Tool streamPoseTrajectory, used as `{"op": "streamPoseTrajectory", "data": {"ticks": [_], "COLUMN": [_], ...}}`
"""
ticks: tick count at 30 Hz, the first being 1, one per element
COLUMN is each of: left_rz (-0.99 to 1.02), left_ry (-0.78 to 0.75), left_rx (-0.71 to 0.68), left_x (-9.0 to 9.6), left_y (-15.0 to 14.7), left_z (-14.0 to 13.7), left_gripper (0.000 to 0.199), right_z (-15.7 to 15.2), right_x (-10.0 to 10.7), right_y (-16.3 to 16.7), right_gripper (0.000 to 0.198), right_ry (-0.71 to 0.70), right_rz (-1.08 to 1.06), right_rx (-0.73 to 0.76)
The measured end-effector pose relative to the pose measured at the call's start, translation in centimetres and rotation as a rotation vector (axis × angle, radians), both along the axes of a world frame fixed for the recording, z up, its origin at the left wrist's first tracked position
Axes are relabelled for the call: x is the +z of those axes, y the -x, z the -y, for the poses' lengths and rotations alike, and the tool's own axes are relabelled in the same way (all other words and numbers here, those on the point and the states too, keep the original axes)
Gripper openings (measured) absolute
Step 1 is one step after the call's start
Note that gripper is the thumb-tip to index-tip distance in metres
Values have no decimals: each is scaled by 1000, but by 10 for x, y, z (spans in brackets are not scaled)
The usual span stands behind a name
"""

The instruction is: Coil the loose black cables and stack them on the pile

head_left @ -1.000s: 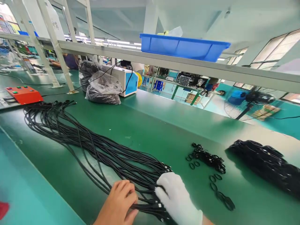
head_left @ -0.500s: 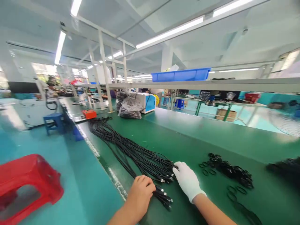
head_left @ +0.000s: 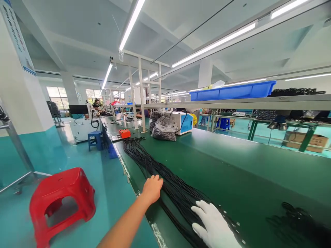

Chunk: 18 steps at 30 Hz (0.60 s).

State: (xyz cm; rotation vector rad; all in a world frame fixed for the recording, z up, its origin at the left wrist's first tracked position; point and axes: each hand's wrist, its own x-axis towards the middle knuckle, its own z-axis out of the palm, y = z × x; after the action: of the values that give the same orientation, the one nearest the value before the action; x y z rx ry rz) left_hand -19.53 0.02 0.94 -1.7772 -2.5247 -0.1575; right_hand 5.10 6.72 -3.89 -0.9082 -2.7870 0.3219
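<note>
Left hand (head_left: 153,188) has shifted away from the near connector ends (head_left: 238,224) to a point farther along the black cables (head_left: 178,182), and the view has swung left. The cables lie lengthwise on the green counter (head_left: 219,162), in a long, loose bundle running from beside the orange-red box (head_left: 124,133) to the gloved right hand (head_left: 213,222). Left-hand fingers are curled over the strands at the side nearest the counter edge; whether they are closed tightly on any cable cannot be determined. The right hand is open, fingers spread above the cables near the connector ends, with no firm grip visible. Handling, by judgement: each cable should be light and flexible, while the full bundle will carry noticeable weight and sag between supports. Smooth jackets may slide against one another, particularly under the glove. Connector ends are likely the rigid, more easily damaged parts and may snag on neighbouring strands. Take hold around the jackets just behind the connectors, supporting the bundle at mid-length with the other hand; do not pull by the tips.
</note>
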Motion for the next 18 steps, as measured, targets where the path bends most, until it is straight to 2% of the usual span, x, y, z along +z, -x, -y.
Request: {"op": "streamPoseTrajectory", "data": {"ticks": [3, 6, 10, 14, 18], "left_rz": [6, 13, 75, 170, 296], "left_ry": [16, -14, -30, -75, -42], "left_rx": [4, 32, 116, 339, 522], "left_x": [1, 3, 7, 13, 6], "left_y": [13, 23, 41, 65, 70], "left_z": [-1, -6, -5, 0, -11], "left_gripper": [25, 28, 27, 28, 29], "right_z": [0, 7, 16, 22, 29], "right_x": [-8, -4, 7, 27, 47], "right_y": [-2, 5, 14, 25, 62], "right_gripper": [42, 30, 13, 16, 23], "right_ry": [-96, -208, -162, -143, -57], "right_rz": [-62, -120, 7, -32, -126], "right_rx": [-31, 20, -33, -46, 12]}}
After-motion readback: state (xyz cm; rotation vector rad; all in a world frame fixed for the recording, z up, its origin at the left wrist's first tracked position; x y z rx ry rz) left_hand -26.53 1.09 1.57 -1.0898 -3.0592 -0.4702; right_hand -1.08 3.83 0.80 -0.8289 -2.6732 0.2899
